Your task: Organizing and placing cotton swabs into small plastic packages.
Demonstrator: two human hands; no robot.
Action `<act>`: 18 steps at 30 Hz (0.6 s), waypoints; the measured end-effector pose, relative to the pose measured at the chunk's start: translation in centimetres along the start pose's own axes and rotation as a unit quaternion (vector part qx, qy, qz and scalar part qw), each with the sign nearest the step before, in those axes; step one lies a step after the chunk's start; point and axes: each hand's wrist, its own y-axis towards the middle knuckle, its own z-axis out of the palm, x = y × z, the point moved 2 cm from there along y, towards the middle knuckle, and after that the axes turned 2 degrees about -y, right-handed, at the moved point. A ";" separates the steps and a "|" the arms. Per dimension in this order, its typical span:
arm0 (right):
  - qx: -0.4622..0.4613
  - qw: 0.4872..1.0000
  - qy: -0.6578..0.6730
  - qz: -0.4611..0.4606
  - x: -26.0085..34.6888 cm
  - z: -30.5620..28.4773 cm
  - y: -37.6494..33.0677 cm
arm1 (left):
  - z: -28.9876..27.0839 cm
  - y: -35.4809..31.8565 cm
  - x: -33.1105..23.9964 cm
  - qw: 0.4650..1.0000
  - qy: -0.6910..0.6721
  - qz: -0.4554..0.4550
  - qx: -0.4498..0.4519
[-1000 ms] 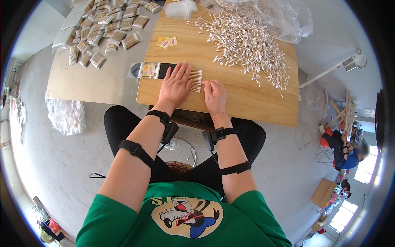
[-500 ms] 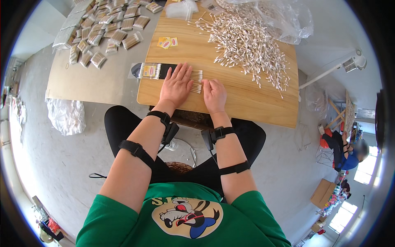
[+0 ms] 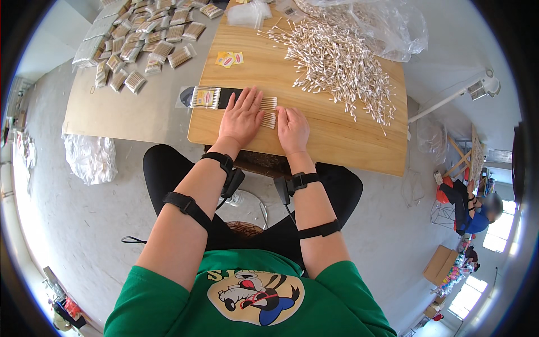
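Observation:
My left hand [image 3: 241, 121] lies flat, palm down with fingers stretched out, over a row of cotton swabs [image 3: 269, 103] on the wooden board. More swab tips [image 3: 269, 120] stick out beside its thumb. Under its fingers runs a black strip [image 3: 225, 96], partly covered by the hand. At the strip's left end sits a clear bag of cotton swabs [image 3: 206, 97] with a yellow label card in it. My right hand [image 3: 293, 128] is closed, its fingers curled, with thumb and forefinger right at the swabs' right ends. Whatever it may pinch is hidden.
A big heap of loose cotton swabs [image 3: 342, 67] spreads over the board's [image 3: 348, 143] far right, with clear plastic film [image 3: 401, 33] behind. Small yellow cards [image 3: 225, 59] lie farther back. Many filled packs [image 3: 160, 50] cover the metal table [image 3: 106, 115]. A person [image 3: 477, 216] sits far right.

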 end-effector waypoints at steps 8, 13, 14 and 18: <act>0.011 1.000 -0.003 0.013 0.0 0.0 0.1 | 0.1 -0.1 0.0 1.000 0.003 0.000 -0.004; -0.010 0.999 -0.014 0.041 0.3 0.2 0.5 | 0.0 0.0 0.0 1.000 0.005 -0.002 0.004; -0.010 0.999 -0.013 0.041 0.4 0.2 0.6 | 0.0 0.0 0.0 1.000 0.005 -0.002 0.004; 0.012 0.996 -0.027 0.080 -0.1 0.4 0.7 | 0.1 0.0 -0.1 1.000 -0.001 -0.002 0.005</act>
